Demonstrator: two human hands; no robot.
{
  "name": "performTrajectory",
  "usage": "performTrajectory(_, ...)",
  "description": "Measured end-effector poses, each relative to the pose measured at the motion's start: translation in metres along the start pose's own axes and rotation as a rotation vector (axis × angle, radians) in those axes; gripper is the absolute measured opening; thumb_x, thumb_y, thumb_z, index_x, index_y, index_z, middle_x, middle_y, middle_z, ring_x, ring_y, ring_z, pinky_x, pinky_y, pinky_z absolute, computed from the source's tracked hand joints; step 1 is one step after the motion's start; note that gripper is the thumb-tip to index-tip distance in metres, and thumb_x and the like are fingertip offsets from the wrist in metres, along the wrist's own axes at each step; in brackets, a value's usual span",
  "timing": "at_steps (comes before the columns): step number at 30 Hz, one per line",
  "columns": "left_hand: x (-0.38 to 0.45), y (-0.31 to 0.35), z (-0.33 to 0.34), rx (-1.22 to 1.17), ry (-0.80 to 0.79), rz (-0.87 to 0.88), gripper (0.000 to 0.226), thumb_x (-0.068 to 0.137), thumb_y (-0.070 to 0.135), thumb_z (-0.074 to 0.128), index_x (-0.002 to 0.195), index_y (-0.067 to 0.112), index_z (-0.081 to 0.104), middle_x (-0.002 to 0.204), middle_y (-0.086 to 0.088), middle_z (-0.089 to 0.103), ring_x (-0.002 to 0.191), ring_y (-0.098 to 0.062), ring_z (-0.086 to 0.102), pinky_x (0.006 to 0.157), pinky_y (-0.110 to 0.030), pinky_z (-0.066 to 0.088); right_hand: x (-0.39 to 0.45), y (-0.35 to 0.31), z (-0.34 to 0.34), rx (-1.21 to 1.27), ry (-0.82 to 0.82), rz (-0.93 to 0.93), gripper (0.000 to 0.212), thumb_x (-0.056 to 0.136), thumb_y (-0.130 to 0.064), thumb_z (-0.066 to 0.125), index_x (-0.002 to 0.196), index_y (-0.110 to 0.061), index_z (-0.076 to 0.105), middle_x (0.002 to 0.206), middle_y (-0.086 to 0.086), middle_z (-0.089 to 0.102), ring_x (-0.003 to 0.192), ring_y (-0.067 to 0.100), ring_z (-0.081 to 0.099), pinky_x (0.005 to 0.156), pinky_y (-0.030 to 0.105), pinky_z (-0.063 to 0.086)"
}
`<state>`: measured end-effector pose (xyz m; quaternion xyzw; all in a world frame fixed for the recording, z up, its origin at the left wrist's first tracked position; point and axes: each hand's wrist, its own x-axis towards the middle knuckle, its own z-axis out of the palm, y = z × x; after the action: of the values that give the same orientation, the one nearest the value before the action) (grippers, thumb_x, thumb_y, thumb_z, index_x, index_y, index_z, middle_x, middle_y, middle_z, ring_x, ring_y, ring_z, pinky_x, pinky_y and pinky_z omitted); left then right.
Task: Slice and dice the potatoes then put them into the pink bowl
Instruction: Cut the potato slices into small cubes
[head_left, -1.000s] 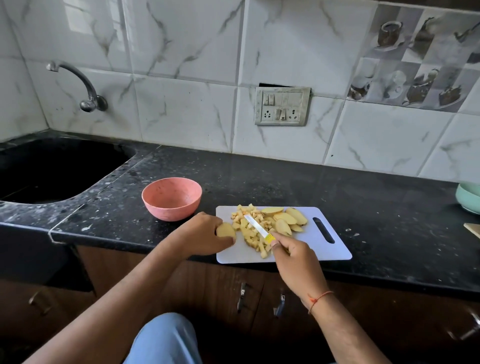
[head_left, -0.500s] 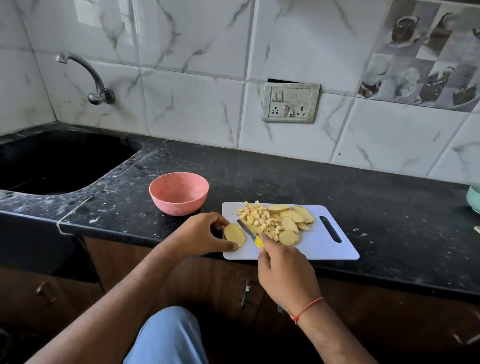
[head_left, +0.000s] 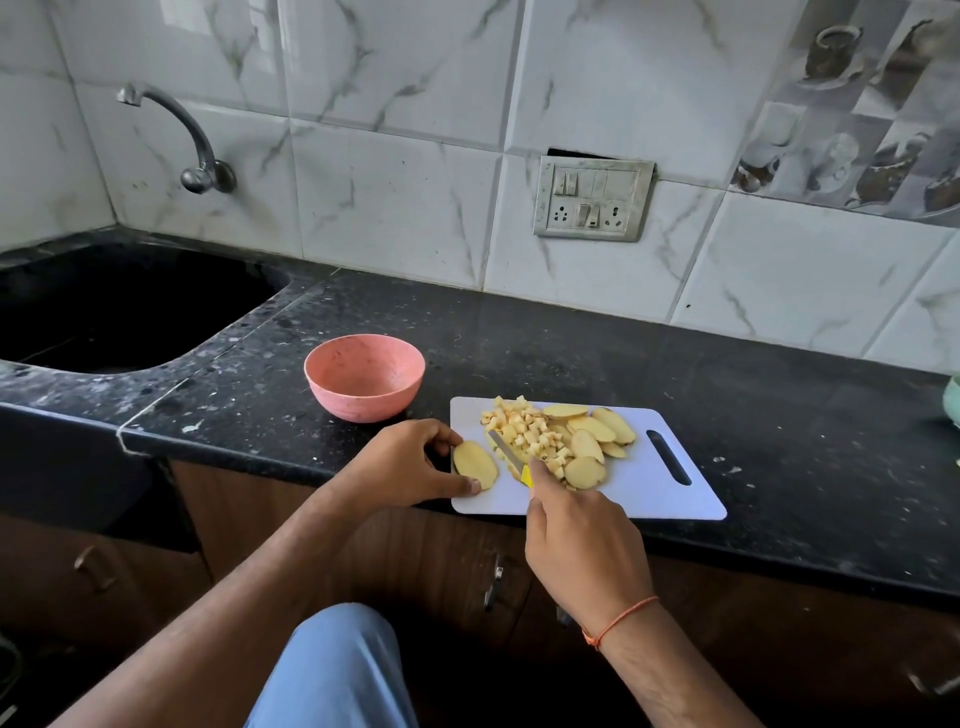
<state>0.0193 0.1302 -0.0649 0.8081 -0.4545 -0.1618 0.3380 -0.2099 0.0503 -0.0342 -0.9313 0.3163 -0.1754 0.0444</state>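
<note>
A flat white plastic cutting board (head_left: 644, 491), rectangular with rounded corners and a slotted handle hole at its right end, lies near the front edge of the speckled black stone counter (head_left: 571, 353). At the board's near-left corner rests one smooth oval potato slice (head_left: 475, 464), pale yellow, pinched between the thumb and fingers of the left hand (head_left: 410, 462). Just right of that slice, the right hand (head_left: 584, 551) grips the yellow handle of a small knife (head_left: 511, 457), its thin grey blade angled toward the board's far-left corner and lying against a heap of small diced potato cubes (head_left: 524, 434) in the board's middle. Right of the cubes, more oval slices (head_left: 597, 436) overlap in a loose fan, short of the handle slot. Off the board's far-left corner, apart from it, stands the round pink bowl (head_left: 363, 376), matte and faintly flecked, with nothing visible inside. A thin orange thread circles the right wrist.
</note>
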Motion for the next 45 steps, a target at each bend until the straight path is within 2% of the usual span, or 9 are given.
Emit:
performTrajectory(7,0.002,-0.002,-0.001,-0.036,-0.012,0.009,0.065,0.068,0.059,0.095,0.123,0.037,0.069,0.106,0.017,0.067,0.08,-0.006,0.066,0.066,-0.017,0.049,0.0,-0.005,0.004,0.015,-0.016,-0.062,0.051,0.11,-0.037,0.036,0.16,-0.031,0.035,0.088,-0.005,0.068,0.074,0.012,0.06,0.056,0.026,0.043)
performTrajectory(11,0.003,-0.004,0.0,-0.037,-0.003,0.013,0.064,0.068,0.056,0.096,0.123,0.037,0.07,0.105,0.016,0.068,0.078,-0.004,0.065,0.064,-0.014,0.046,0.001,-0.012,0.003,-0.067,-0.033,-0.079,0.052,0.11,-0.033,0.037,0.161,-0.031,0.032,0.091,-0.001,0.069,0.07,0.016,0.051,0.047,0.023,0.023)
performTrajectory(14,0.003,-0.005,0.0,-0.047,-0.001,0.021,0.064,0.068,0.054,0.096,0.124,0.035,0.071,0.104,0.016,0.069,0.08,-0.003,0.064,0.066,-0.015,0.047,0.008,-0.019,0.004,-0.144,-0.068,-0.088,0.055,0.108,-0.026,0.04,0.162,-0.028,0.031,0.091,0.001,0.068,0.069,0.017,0.049,0.047,0.024,0.019)
performTrajectory(18,0.003,-0.005,0.001,-0.041,0.019,0.025,0.063,0.068,0.053,0.096,0.124,0.034,0.072,0.103,0.016,0.07,0.081,-0.002,0.065,0.069,-0.016,0.049,0.015,-0.029,0.007,-0.19,-0.138,-0.114,0.061,0.104,-0.016,0.041,0.163,-0.021,0.027,0.097,0.008,0.069,0.081,0.023,0.061,0.058,0.031,0.038)
performTrajectory(22,0.002,-0.002,0.001,-0.025,0.03,0.022,0.063,0.069,0.053,0.096,0.123,0.032,0.073,0.102,0.016,0.07,0.083,-0.002,0.065,0.071,-0.017,0.05,0.01,-0.024,0.005,-0.162,-0.168,-0.112,0.06,0.104,-0.016,0.04,0.162,-0.021,0.027,0.09,0.005,0.065,0.074,0.02,0.052,0.056,0.032,0.036)
performTrajectory(31,0.0,0.0,0.002,-0.034,0.049,0.022,0.062,0.068,0.053,0.097,0.121,0.029,0.075,0.097,0.016,0.071,0.076,0.0,0.064,0.071,-0.017,0.053,-0.046,-0.013,-0.013,-0.053,-0.217,-0.074,0.06,0.108,-0.026,0.037,0.164,-0.031,0.016,0.076,-0.004,0.062,0.067,0.013,0.06,0.059,0.03,0.048)
performTrajectory(34,0.001,-0.001,0.002,-0.024,0.04,0.028,0.062,0.068,0.053,0.096,0.121,0.029,0.075,0.097,0.016,0.071,0.074,0.002,0.063,0.067,-0.012,0.048,-0.052,-0.001,-0.02,0.004,-0.196,-0.032,0.057,0.109,-0.029,0.036,0.164,-0.034,0.02,0.078,-0.005,0.066,0.067,0.012,0.061,0.063,0.029,0.054)
performTrajectory(39,0.001,-0.004,-0.003,-0.066,-0.011,0.019,0.066,0.066,0.051,0.098,0.123,0.028,0.074,0.101,0.015,0.073,0.071,0.007,0.066,0.064,-0.01,0.048,-0.05,0.004,-0.032,0.115,-0.15,-0.022,0.051,0.11,-0.034,0.035,0.161,-0.037,0.031,0.065,-0.011,0.049,0.057,0.009,0.048,0.048,0.021,0.031)
performTrajectory(45,0.001,-0.004,-0.002,-0.1,-0.012,0.0,0.062,0.065,0.048,0.099,0.118,0.026,0.076,0.097,0.013,0.074,0.068,0.009,0.063,0.061,-0.01,0.047,-0.017,-0.008,-0.016,0.161,-0.076,-0.064,0.05,0.109,-0.029,0.039,0.159,-0.03,0.039,0.083,-0.004,0.069,0.075,0.014,0.062,0.06,0.026,0.04)
